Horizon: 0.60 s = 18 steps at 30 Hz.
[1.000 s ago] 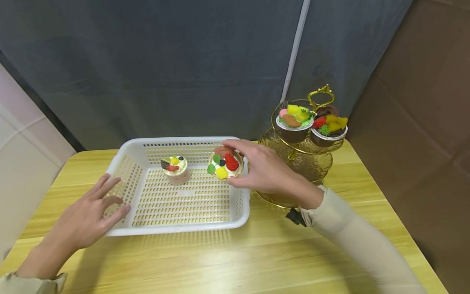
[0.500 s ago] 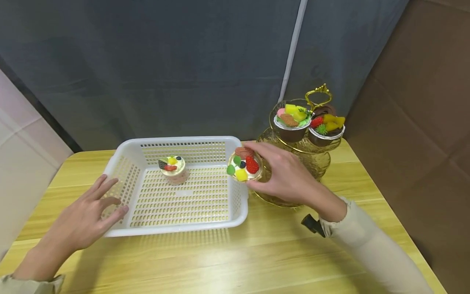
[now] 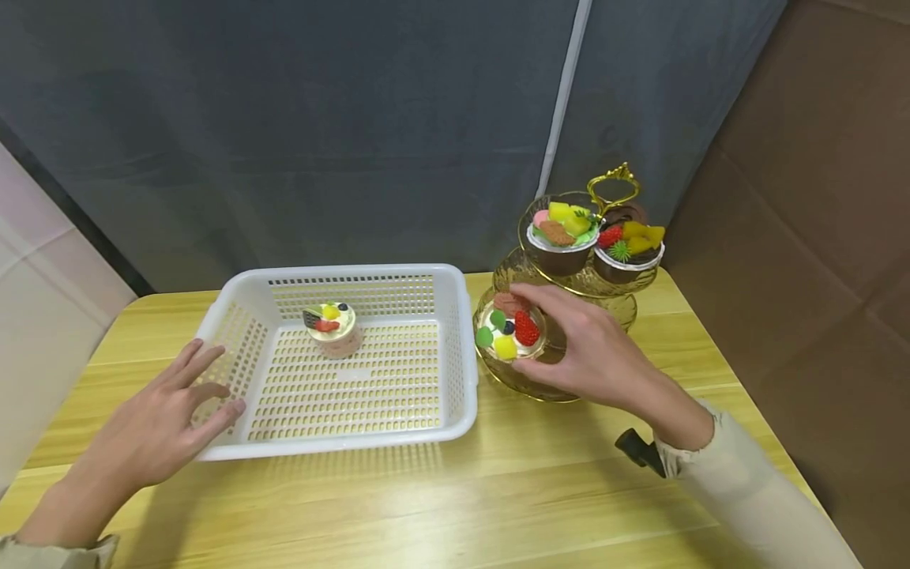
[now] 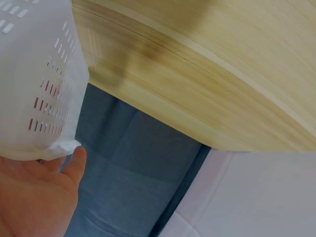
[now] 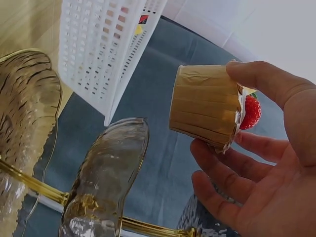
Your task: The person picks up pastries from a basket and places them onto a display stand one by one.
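Observation:
My right hand (image 3: 590,340) pinches a cupcake (image 3: 513,325) by its sides, thumb at one side and fingers at the other. The cupcake has cream, a strawberry and yellow and green pieces on top; its gold foil cup (image 5: 201,103) shows in the right wrist view. In the head view it overlaps the lower tiers of a gold-rimmed glass cake stand (image 3: 529,389). My left hand (image 3: 152,419) rests at the left rim of a white plastic basket (image 3: 334,446), fingers spread and loosely bent. Inside the basket stands a pink dessert cup (image 3: 337,340) topped with fruit.
The stand's upper tier bears a dark cupcake with green cream (image 3: 562,253) and a chocolate cupcake (image 3: 622,265). A gold loop handle (image 3: 614,190) rises above them. A grey curtain (image 3: 320,134) hangs behind the wooden table (image 3: 398,514).
My right hand has carried the cupcake rightward, from over the basket, past its right rim, to the stand. The left hand has stayed at the basket's left rim.

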Available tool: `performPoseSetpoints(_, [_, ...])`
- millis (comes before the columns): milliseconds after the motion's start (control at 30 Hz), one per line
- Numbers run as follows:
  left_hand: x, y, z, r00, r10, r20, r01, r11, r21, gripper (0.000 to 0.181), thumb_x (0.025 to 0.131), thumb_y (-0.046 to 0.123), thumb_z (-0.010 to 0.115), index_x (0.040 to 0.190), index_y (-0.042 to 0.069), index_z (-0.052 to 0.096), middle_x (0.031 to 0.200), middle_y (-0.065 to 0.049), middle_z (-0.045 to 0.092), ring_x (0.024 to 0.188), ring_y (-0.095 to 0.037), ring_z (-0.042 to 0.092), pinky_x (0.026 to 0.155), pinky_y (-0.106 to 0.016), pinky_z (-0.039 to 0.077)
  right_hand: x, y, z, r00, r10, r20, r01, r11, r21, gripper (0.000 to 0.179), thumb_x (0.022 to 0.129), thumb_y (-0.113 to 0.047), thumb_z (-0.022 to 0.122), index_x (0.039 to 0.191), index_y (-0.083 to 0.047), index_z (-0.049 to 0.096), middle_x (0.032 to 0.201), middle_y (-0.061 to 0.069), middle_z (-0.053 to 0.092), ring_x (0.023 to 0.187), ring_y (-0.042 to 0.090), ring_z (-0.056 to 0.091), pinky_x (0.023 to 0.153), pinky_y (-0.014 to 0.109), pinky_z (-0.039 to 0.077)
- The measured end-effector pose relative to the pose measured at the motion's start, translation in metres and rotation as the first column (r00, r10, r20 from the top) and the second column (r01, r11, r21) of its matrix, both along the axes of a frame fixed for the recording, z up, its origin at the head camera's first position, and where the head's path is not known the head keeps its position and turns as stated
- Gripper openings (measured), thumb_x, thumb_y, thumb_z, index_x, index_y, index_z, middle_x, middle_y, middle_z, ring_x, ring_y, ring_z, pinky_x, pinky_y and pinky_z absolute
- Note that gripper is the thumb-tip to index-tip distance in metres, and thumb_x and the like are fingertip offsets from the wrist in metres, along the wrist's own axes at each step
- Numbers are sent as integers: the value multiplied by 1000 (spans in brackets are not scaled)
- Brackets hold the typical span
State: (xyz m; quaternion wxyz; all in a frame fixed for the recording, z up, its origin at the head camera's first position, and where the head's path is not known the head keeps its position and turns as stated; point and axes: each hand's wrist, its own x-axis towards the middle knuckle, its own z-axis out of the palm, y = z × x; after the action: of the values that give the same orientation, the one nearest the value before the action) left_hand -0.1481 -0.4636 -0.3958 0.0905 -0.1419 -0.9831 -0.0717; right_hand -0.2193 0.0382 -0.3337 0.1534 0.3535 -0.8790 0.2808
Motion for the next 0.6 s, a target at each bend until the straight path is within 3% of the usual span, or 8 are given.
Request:
performPoseSetpoints(300, [-2,-2,-3,1000,-9,-8,9,1000,7,44,96,37,62,97,-5,74,148,-25,41,149,-42,15,85,-71,41,9,13,-7,997,-11,-76,12,1000,13,79,73,-30,88,142,-12,53,137,7,59,119,26,61,92,48,52])
performPoseSetpoints(600, [1,1,1,1000,-5,-18,5,1000,-1,42,95,37,64,96,-4,74,148,-24,42,150,-41,16,85,-71,41,12,34,-15,997,-44,-70,44,999,-5,82,71,-26,89,143,-14,52,136,8,60,119,29,61,89,50,53])
